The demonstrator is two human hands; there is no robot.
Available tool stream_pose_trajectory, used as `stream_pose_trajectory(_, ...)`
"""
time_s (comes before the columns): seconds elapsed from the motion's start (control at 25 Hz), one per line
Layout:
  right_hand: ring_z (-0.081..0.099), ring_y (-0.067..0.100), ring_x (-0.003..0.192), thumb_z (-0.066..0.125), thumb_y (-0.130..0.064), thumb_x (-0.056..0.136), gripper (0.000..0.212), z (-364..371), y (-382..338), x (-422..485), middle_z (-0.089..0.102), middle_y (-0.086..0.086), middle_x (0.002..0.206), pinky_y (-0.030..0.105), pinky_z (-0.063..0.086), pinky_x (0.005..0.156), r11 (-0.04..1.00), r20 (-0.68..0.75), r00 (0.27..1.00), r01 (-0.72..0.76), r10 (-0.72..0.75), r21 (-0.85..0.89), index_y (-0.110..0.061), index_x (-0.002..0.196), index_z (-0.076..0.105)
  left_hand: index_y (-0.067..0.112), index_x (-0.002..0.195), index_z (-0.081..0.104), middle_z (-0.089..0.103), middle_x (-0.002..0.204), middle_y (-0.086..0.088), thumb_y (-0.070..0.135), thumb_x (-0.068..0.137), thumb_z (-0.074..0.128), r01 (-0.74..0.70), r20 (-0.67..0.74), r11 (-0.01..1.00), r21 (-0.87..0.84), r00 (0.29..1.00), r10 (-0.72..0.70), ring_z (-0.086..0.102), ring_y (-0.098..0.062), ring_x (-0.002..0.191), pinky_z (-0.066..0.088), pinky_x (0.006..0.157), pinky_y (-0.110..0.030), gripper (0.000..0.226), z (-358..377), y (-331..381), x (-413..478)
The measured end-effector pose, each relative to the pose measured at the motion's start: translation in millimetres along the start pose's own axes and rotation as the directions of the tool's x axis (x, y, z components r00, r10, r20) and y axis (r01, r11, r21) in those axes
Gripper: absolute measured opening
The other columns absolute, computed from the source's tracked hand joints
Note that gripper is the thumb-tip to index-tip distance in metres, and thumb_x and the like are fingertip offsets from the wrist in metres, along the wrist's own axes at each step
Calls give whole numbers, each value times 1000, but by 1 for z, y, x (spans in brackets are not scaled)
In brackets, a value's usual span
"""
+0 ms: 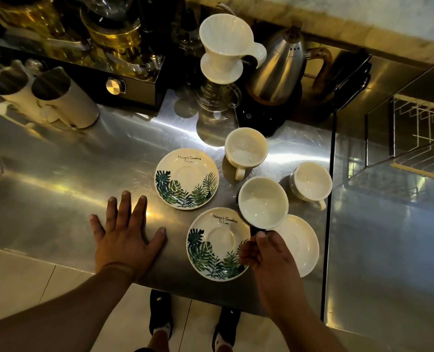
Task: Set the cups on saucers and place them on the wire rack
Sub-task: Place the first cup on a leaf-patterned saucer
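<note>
Three saucers lie on the steel counter: a leaf-patterned saucer (187,178) further back, a second leaf-patterned saucer (217,246) near the front edge, and a plain white saucer (300,243) to its right. My right hand (266,252) grips the handle of a white cup (262,203), held between the front leaf saucer and the plain saucer. Two more white cups stand on the counter: one (246,149) behind, one (311,181) at the right. My left hand (124,232) rests flat, fingers spread, on the counter left of the saucers. A wire rack (421,128) is at the far right.
Behind the cups stand a white dripper on a glass server (222,64), a steel kettle on its black base (284,72) and a brewing machine (84,47). Two pitchers (51,95) stand back left. The counter's front edge (160,288) runs close to my feet.
</note>
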State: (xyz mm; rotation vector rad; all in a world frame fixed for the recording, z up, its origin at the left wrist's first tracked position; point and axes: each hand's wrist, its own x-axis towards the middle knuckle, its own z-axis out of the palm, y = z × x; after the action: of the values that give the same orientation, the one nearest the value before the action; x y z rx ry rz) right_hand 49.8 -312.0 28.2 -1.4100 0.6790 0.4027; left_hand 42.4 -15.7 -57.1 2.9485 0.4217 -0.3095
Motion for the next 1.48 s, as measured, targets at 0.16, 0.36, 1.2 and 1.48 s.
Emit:
stream_pose_trajectory(0.16,67,24,78,51,-30,104,29,3,10,-20,72,12,82,51,56,85,996,104,995,0,9,-92,-21,87,72,35,160,11,0,172,-2,80,85,28,-3,-9,1000,0,1000,3,-10,-27,157,-1,122,-66,89,1,0,1)
stream_pose_trajectory(0.36,70,22,78,51,-29,105,27,12,14,-31,74,12,84,53,58,86,981,155,987,-15,45,-192,-28,88,72,35,160,9,-1,172,-3,82,85,25,-9,-11,1000,9,1000,9,-10,-27,157,-1,122,-66,90,2,-1,1)
stream_pose_trajectory(1.2,65,13,68,54,-24,104,29,9,34,-40,73,5,78,28,58,68,951,174,969,-124,178,-283,-35,85,73,36,160,11,1,172,-2,81,84,28,2,-11,1000,-16,1000,-2,-10,-26,157,-3,122,-65,90,-1,1,1)
stream_pose_trajectory(1.48,56,10,60,56,-27,103,21,-1,34,-38,68,2,72,23,49,58,915,170,965,-122,200,-384,-27,87,70,36,160,12,3,172,-3,80,84,31,1,-23,1000,-27,1000,-2,-8,-27,157,-1,122,-65,89,0,1,1)
